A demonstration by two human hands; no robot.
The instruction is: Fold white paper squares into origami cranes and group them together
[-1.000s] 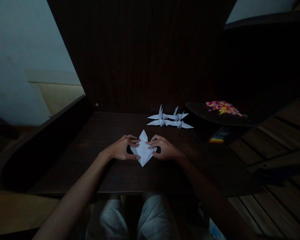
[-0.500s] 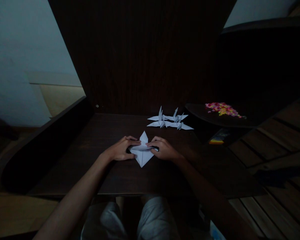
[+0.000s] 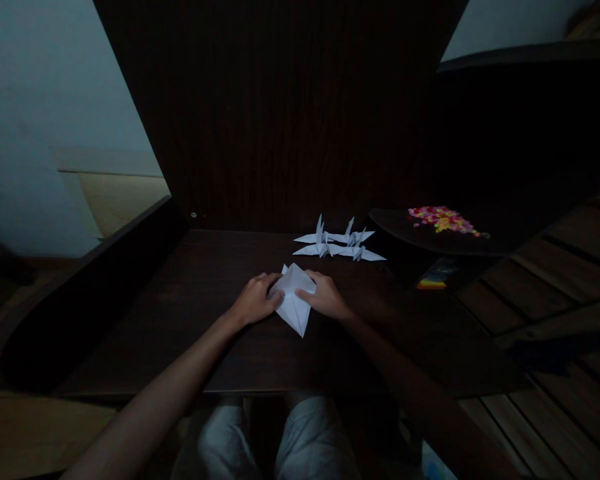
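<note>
A partly folded sheet of white origami paper [image 3: 295, 310] is between my hands over the dark desk, its lower point toward me. My left hand [image 3: 257, 298] grips the paper's left side, thumb on the near face and fingers behind. On the opposite side my right hand [image 3: 327, 296] pinches the paper, its thumb lying across the front near the middle. The fingertips behind the sheet are partly hidden. Just beyond the hands, several folded white paper cranes [image 3: 325, 249] stand grouped with wings spread.
Pink, red and yellow small pieces [image 3: 445, 220] lie heaped on a rounded dark shelf [image 3: 395, 230] at right. Under it sits a rainbow-edged item [image 3: 433, 283]. A raised side panel [image 3: 85, 287] bounds the dark desk [image 3: 170, 320] on the left, and a tall back panel [image 3: 280, 120] rises behind.
Both hands have lifted and turned the paper slightly. Its upper flap now stands open toward me, and the lower point has swung right. The cranes have stayed put.
</note>
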